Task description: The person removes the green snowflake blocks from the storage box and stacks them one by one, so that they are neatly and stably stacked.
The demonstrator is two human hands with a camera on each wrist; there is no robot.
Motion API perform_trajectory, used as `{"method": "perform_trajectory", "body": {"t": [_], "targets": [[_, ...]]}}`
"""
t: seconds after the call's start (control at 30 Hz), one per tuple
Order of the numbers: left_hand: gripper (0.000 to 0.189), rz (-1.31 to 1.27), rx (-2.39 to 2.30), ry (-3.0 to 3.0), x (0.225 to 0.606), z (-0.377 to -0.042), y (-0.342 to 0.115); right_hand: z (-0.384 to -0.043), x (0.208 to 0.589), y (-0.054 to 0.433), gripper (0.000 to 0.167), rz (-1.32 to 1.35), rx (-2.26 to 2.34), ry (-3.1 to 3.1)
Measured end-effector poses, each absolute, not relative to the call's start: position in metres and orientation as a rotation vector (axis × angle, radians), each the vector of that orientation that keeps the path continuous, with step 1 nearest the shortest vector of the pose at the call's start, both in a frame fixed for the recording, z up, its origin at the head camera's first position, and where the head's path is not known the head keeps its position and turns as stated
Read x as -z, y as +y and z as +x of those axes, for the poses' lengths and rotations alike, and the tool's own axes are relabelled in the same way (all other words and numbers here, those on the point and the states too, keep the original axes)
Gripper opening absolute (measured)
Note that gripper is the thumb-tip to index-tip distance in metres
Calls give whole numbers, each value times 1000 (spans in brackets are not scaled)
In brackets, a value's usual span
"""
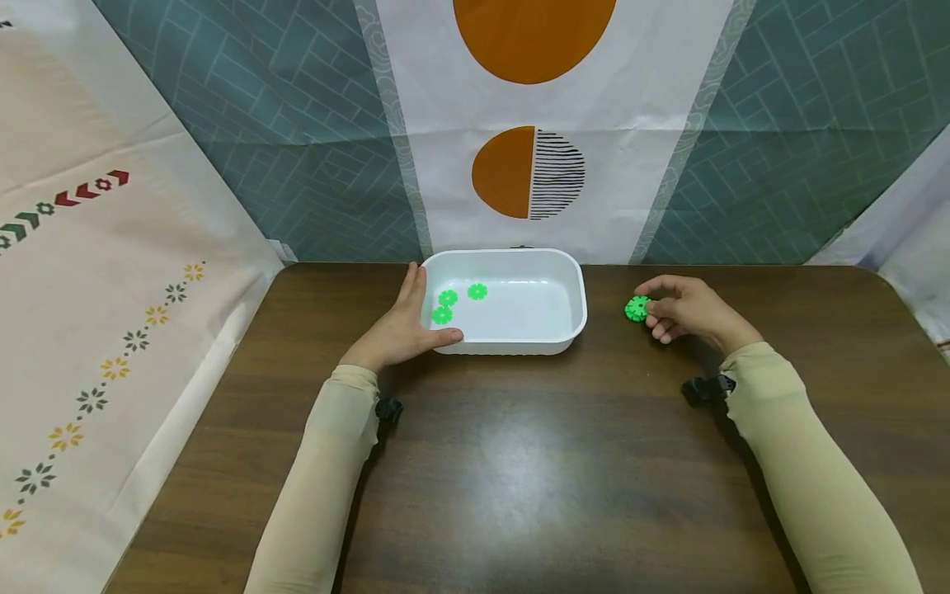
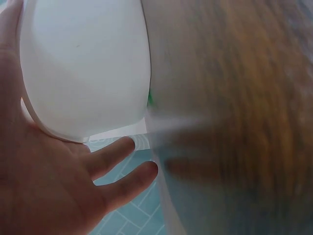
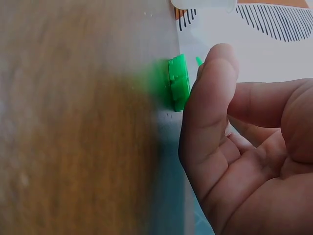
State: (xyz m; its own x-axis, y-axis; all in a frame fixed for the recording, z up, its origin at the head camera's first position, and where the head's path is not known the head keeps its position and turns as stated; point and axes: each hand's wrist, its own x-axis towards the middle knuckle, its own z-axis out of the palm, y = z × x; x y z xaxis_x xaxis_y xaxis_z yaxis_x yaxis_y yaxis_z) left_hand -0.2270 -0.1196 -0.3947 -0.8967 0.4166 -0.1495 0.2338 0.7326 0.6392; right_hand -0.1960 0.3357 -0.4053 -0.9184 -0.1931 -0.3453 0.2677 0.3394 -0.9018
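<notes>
A white plastic tray (image 1: 512, 341) stands at the table's back edge with three green flower-shaped discs (image 1: 477, 291) lying in its left part. My left hand (image 1: 401, 322) rests against the tray's left end, thumb along the near rim and fingers straight up the side; in the left wrist view two fingers (image 2: 129, 183) stretch past the tray wall. To the right of the tray, my right hand (image 1: 686, 311) is at a small stack of green discs (image 1: 636, 309). Thumb and forefinger pinch together beside the stack (image 3: 179, 83), a green sliver (image 3: 199, 61) showing past the fingertip; the fingers hide most of it.
The brown wooden table (image 1: 534, 462) extends toward me and out to both sides. Behind it hangs a patterned cloth (image 1: 334, 165), and a white printed cloth (image 1: 148, 272) lines the left side. Each wrist carries a black camera mount (image 1: 701, 389).
</notes>
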Motion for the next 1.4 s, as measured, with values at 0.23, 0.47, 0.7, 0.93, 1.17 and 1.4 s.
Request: {"method": "perform_trajectory", "body": {"t": [0.23,0.47,0.7,0.93,1.17,1.4], "targets": [[129,511,-916,2654,394,-227,-120,-196,408,337,43,65,1605,2206],[130,510,-916,2651,395,-229,-120,-197,410,337,43,64,1597,2197],[129,504,-916,2647,395,-229,-120,-199,410,337,42,79,1590,2205],[129,502,-924,2643,395,-228,-120,-201,410,337,43,105,1590,2206],[128,502,-923,2641,393,-228,-120,-201,409,336,42,105,1574,2216],[129,480,-911,2646,393,-228,-119,-201,411,335,42,99,1561,2220]]}}
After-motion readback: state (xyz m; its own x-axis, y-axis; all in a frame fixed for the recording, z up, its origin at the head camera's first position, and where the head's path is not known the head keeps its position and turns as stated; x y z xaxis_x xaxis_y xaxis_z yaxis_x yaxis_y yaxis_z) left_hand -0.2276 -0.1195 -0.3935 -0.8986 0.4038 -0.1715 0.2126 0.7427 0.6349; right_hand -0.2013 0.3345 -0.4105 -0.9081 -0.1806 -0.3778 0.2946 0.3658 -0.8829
